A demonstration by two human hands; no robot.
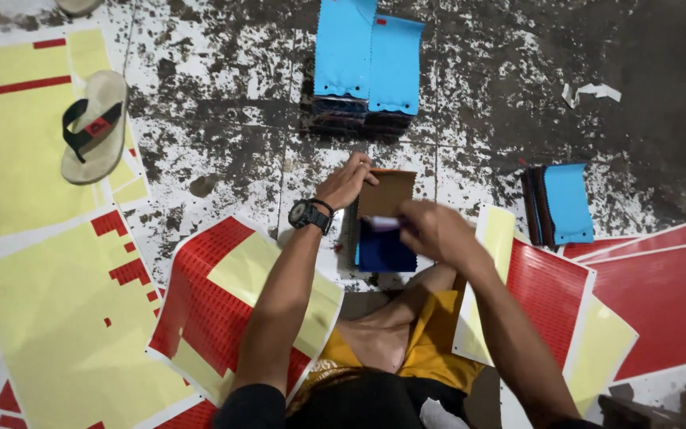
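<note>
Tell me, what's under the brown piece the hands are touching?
Under the brown piece lies a dark blue swatch, sticking out below. The left hand and right hand cover the edges, so anything deeper is hidden.

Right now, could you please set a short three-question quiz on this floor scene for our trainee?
1. True or false: the left hand rests on the brown swatch.
2. Which wrist carries the black watch?
3. The sandal lies on: A) a yellow sheet, B) the blue swatch stack, C) a red sheet.

Key: 1 true; 2 left; 3 A. The right hand is motion-blurred.
</note>
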